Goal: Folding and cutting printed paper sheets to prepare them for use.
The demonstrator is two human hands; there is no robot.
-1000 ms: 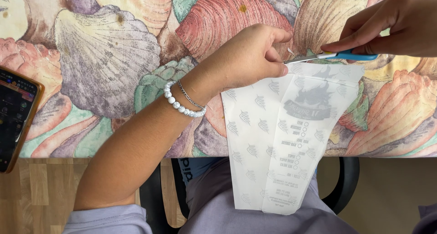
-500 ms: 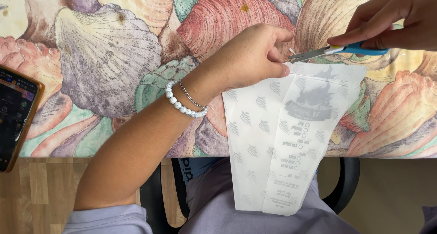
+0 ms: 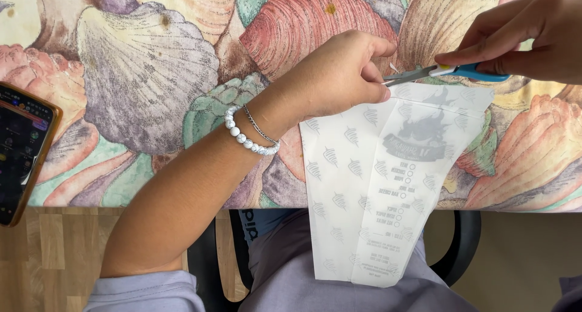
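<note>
Paper bag point(image 3: 388, 184): we pinch its top edge taut with left hand point(image 3: 336, 75); right hand point(image 3: 527, 36) grips blue-handled scissors point(image 3: 445, 73), blades probably cutting there.

A white printed paper bag point(image 3: 382, 184) overhangs the table edge; a lit phone screen point(image 3: 18, 151) lies far left.

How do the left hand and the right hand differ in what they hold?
The left hand pinches the white paper bag at its top edge; the right hand holds blue-handled scissors. The left wrist wears bracelets; the right wrist is out of view. Both meet at the bag's top.
</note>
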